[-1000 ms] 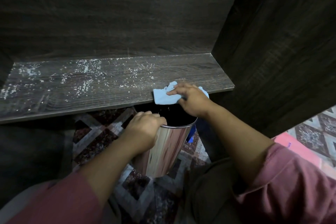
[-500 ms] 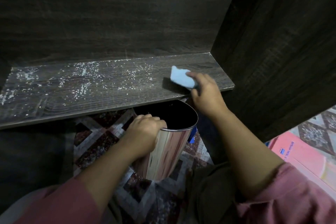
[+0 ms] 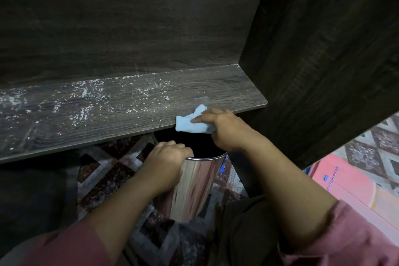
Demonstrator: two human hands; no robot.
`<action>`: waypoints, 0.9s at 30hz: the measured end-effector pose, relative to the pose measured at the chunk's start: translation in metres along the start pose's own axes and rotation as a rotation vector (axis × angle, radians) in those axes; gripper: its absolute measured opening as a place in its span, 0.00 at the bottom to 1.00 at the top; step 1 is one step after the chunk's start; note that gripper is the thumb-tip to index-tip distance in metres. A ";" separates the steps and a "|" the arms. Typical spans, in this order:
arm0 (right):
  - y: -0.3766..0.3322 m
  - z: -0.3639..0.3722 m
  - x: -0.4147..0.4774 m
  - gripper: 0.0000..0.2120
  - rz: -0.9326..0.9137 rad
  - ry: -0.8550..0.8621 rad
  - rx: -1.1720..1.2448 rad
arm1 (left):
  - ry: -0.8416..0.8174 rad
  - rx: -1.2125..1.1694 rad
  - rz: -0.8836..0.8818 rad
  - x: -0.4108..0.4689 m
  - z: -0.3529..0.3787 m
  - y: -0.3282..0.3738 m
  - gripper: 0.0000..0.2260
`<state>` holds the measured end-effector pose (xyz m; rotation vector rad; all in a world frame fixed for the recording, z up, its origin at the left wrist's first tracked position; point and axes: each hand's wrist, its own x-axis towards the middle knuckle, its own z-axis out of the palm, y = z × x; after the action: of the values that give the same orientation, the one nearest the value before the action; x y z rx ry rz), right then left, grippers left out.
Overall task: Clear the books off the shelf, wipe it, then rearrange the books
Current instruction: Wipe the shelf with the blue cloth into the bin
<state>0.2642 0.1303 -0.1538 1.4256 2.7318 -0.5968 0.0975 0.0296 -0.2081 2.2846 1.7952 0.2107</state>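
Observation:
The dark wooden shelf (image 3: 121,112) carries no books and is speckled with white dust and crumbs, mostly left and centre. My right hand (image 3: 224,129) presses a light blue cloth (image 3: 192,124) at the shelf's front edge, near its right end, partly hanging over the edge. Directly below, my left hand (image 3: 167,157) grips the rim of a shiny metal bin (image 3: 194,188), held just under the shelf edge with its dark opening beneath the cloth.
The cabinet's dark side panel (image 3: 323,60) rises at the right and the back wall (image 3: 129,28) closes the shelf behind. A pink book (image 3: 345,183) lies on the patterned floor (image 3: 108,179) at the right. My knees fill the bottom of the view.
My right hand drew the cloth from further back on the shelf to the front edge, over the bin. The left hand kept its hold on the bin.

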 end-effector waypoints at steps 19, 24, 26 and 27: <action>0.007 0.007 0.005 0.21 0.154 0.319 0.135 | 0.124 -0.054 0.047 0.013 0.011 0.001 0.19; 0.035 -0.019 0.024 0.23 0.395 0.664 0.187 | 0.103 -0.083 0.003 0.014 0.010 0.002 0.18; 0.055 -0.025 0.033 0.25 0.529 0.715 0.131 | 0.099 -0.073 -0.007 0.015 0.009 0.003 0.15; 0.066 -0.026 0.038 0.26 0.575 0.718 0.094 | 0.093 -0.064 -0.009 0.016 0.008 0.004 0.14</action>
<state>0.2985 0.2024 -0.1577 2.7310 2.4656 -0.1990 0.1067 0.0431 -0.2155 2.2568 1.8150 0.3727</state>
